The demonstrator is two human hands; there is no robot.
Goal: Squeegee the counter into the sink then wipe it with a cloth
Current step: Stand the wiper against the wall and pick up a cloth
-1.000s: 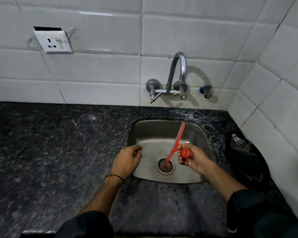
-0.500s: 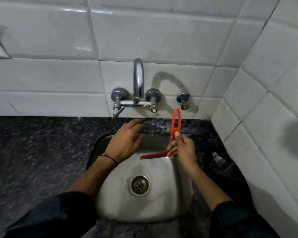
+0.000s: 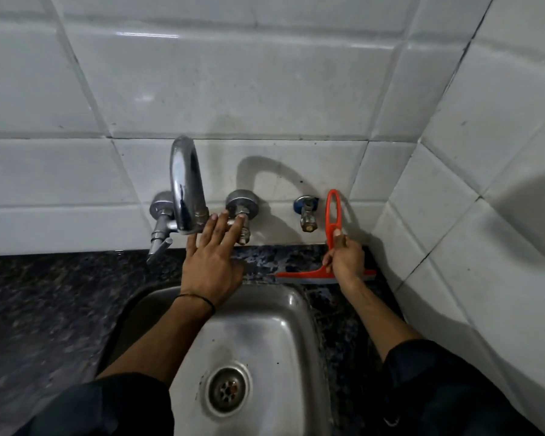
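My right hand [image 3: 346, 259] grips the red squeegee [image 3: 331, 215] by its looped handle. Its blade [image 3: 302, 277] rests on the dark speckled counter [image 3: 280, 259], on the strip behind the steel sink [image 3: 265, 335], close to the right wall corner. My left hand [image 3: 213, 259] is flat with fingers spread and holds nothing. Its fingertips touch the right tap valve [image 3: 242, 212] under the chrome spout [image 3: 186, 184]. No cloth is in view.
A small blue-capped angle valve [image 3: 307, 212] sticks out of the white tiled wall [image 3: 265, 89] just left of the squeegee handle. The tiled side wall [image 3: 485, 215] closes the counter on the right. The sink drain [image 3: 228, 390] lies near the bottom.
My right hand carried the squeegee from over the sink up to the back strip of counter and set its blade down. My left hand reached forward from the sink rim to the tap valve.
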